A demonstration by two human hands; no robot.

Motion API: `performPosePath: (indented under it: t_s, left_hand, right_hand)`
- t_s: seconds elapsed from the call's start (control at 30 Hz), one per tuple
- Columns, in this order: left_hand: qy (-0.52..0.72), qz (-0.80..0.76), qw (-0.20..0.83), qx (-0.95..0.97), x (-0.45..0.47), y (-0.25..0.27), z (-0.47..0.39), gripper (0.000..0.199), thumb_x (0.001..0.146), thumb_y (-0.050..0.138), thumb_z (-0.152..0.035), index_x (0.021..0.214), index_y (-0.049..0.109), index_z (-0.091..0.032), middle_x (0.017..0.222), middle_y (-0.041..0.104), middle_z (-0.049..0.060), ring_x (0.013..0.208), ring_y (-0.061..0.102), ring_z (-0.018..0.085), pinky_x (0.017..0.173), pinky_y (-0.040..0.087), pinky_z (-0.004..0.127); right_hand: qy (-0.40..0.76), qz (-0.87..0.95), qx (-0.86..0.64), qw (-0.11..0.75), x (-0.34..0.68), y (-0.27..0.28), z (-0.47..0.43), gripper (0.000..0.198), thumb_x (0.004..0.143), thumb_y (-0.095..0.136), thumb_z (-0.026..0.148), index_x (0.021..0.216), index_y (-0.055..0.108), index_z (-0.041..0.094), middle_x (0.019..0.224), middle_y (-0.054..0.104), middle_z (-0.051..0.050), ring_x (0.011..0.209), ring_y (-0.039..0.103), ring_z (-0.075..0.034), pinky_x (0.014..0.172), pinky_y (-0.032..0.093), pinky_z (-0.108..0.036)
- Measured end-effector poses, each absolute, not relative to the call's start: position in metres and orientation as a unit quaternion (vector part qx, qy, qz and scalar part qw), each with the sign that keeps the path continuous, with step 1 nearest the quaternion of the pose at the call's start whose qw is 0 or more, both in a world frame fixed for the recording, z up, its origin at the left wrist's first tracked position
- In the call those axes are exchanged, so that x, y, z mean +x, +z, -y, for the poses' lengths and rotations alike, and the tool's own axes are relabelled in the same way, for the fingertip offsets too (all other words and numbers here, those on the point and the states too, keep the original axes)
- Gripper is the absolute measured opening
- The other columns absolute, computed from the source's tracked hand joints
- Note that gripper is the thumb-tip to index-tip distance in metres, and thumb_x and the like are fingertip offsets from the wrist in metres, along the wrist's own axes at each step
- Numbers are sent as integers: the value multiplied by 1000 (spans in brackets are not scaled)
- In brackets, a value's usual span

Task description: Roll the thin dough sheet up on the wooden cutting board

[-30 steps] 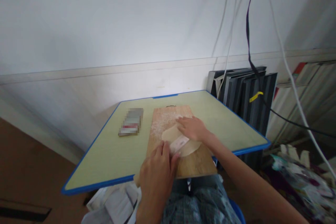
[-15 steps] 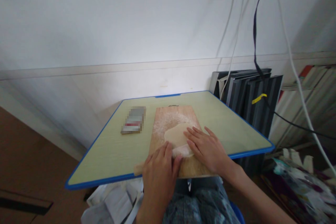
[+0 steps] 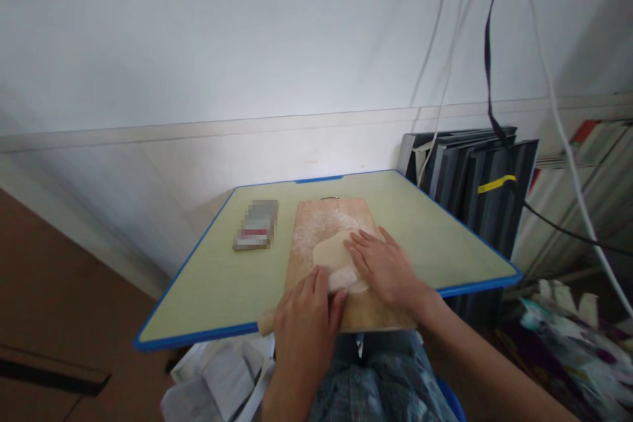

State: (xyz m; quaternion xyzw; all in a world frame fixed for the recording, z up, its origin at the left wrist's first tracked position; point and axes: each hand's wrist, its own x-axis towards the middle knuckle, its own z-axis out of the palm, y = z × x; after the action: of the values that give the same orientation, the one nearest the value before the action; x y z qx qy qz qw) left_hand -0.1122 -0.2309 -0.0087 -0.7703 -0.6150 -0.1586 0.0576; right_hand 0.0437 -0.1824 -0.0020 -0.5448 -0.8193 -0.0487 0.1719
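A floured wooden cutting board (image 3: 306, 231) lies lengthwise on the table, with a flattened sheet of pale dough (image 3: 330, 252) on it. A rolling pin (image 3: 266, 324) slants across the near part of the dough. Its wooden end sticks out left of my left hand (image 3: 304, 316), and a floured stretch shows between my hands. My left hand is closed over the pin, thumb toward the board's middle. Over the pin's right part rests my right hand (image 3: 383, 268), fingers long and reaching onto the dough. That end of the pin is hidden beneath it.
The pale green table (image 3: 222, 290) has a blue rim and stands against a white wall (image 3: 277, 151). A blurred-out flat packet (image 3: 257, 227) lies left of the board. Dark folded panels (image 3: 475, 191) lean at the right, with cables (image 3: 488, 59) hanging near them.
The whole view has shifted slightly, so the table sits a little further right. Both hands stay on the rolling pin, in nearly the same place over the dough.
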Motion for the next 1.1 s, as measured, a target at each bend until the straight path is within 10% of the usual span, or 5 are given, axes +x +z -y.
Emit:
performPosePath:
  t_s: [1.1]
  left_hand:
    - [-134, 612, 70, -777, -116, -6, 220, 30, 88, 41, -31, 114, 49, -18, 119, 58, 8, 99, 59, 23, 79, 47, 36]
  right_hand:
    - [-34, 825, -543, 151, 28, 5, 146, 38, 92, 29, 27, 113, 60, 21, 120, 60, -7, 112, 52, -21, 93, 36, -40]
